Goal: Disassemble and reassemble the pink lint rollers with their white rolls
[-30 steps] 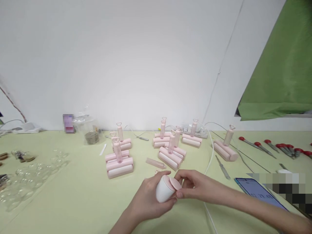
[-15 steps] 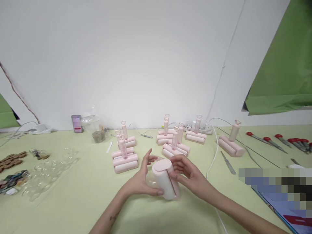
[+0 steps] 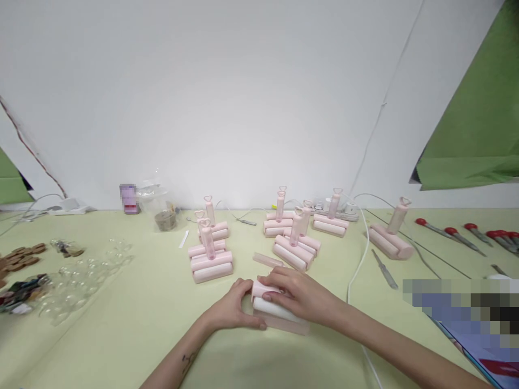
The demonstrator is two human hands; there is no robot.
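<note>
A pink-and-white lint roller head (image 3: 273, 308) lies sideways low on the table in front of me. My right hand (image 3: 298, 292) is closed over its top, fingers across the pink part. My left hand (image 3: 233, 310) grips the left end, thumb low at the front and fingers behind. Along the front bottom edge runs a translucent pale pink strip, its shape partly blurred. Behind my right hand a translucent pink bar (image 3: 267, 260) rests on the table, one end hidden by the fingers. Beyond it stands a finished-looking lint roller (image 3: 294, 252) with a heart-loop handle.
More pink lint rollers (image 3: 211, 267) stand in groups farther back. A grey pointed tool (image 3: 385, 270) and red-ended tools (image 3: 462, 237) lie right, near a white cable (image 3: 359, 259). Clear plastic pieces (image 3: 81, 281), brown discs (image 3: 20, 256) and a clear tub (image 3: 164, 216) are left.
The roller head has turned from upright-tilted to lying sideways on the table. My right hand has moved over its top. The translucent pink bar now shows on the table behind it.
</note>
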